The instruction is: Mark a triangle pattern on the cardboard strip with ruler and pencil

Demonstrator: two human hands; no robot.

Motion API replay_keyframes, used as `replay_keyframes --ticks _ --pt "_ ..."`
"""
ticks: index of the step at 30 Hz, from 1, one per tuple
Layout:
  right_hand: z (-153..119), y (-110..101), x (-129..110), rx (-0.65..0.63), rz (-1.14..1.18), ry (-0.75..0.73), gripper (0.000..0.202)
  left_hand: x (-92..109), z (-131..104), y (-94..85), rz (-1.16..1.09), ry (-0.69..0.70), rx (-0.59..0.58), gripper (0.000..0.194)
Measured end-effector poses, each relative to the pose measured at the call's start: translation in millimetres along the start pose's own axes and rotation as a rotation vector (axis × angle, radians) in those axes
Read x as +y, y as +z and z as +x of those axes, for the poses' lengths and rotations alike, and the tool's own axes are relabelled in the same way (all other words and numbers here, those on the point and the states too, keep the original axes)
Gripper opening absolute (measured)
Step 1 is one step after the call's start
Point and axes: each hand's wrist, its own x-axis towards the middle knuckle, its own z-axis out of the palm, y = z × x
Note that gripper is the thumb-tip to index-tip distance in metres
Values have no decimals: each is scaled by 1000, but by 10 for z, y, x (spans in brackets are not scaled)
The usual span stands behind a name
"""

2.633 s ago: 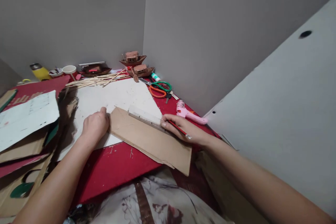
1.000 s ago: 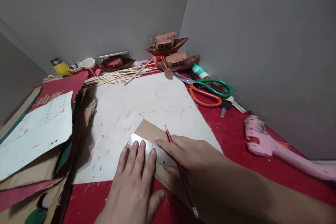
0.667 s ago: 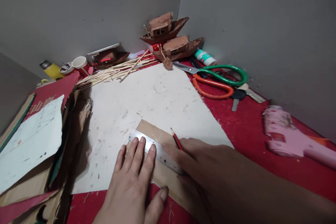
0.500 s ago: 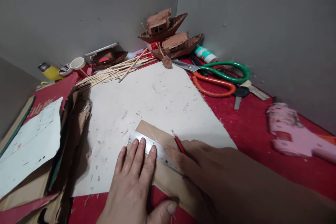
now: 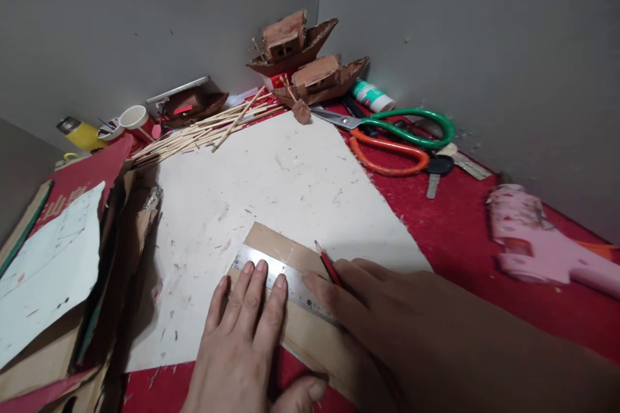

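A metal ruler [image 5: 300, 290] lies slantwise across a strip of brown cardboard [image 5: 320, 335]. My left hand [image 5: 247, 329] rests on the ruler with fingers spread, the fingertips pressing it down and the thumb off to the side. Between the fingers of my right hand [image 5: 358, 297] is a red and black pencil [image 5: 329, 266], its sharpened tip pointing up and away from the cardboard. The right hand's index finger touches the ruler's edge. Faint light marks show on the cardboard above the ruler. Beneath it all is a white board [image 5: 232, 200].
Large scissors [image 5: 387, 142] with green and orange handles lie at the right, near a pink glue gun [image 5: 527, 239]. Cardboard boats [image 5: 314, 77] and thin wooden sticks [image 5: 203, 129] stand at the back. Stacked cardboard [image 5: 92, 213] rises at the left; a white-and-red cup [image 5: 134, 117] sits behind.
The whole view has shifted slightly, so the background sits a little further left. Both hands, the ruler and the pencil keep nearly the same pose on the cardboard.
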Motion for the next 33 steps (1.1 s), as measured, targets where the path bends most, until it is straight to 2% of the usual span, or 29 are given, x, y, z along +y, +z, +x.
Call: replay_keyframes --ticks 4,6,21,33 --pt "16 -131 -10 -22 6 -2 37 7 -16 0 -19 -13 -3 95" --pt "25 -163 -12 -31 13 5 31 9 -14 0 -30 -16 -9 92" --pt "-6 -19 0 79 -19 -89 50 -44 -112 111 25 19 -23 101" --pt "0 -41 26 78 -25 -114 42 -29 -115 132 64 -8 -49 97"
